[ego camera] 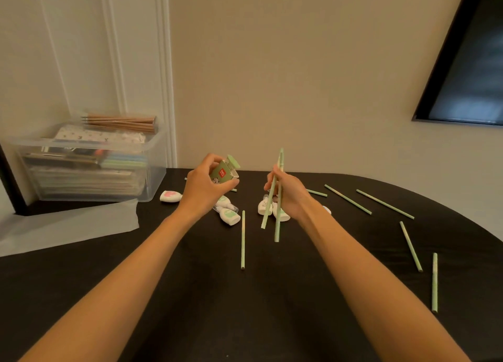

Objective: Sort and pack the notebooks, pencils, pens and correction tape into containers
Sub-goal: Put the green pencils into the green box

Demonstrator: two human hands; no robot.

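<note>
Several brown wooden pencils lie across the top of a clear plastic storage bin at the far left of the black table. Stacked notebooks show through its wall. A translucent flat lid lies just in front of it. A white correction tape with a pink label sits beside the left hand, which grips a small green cardboard box above the table. Two green-labelled correction tapes lie below that wrist. The right hand clasps two pale green pencils, tilted upright, over more white tapes. One loose green pencil lies between the forearms, and others are scattered on the table to the right.
</note>
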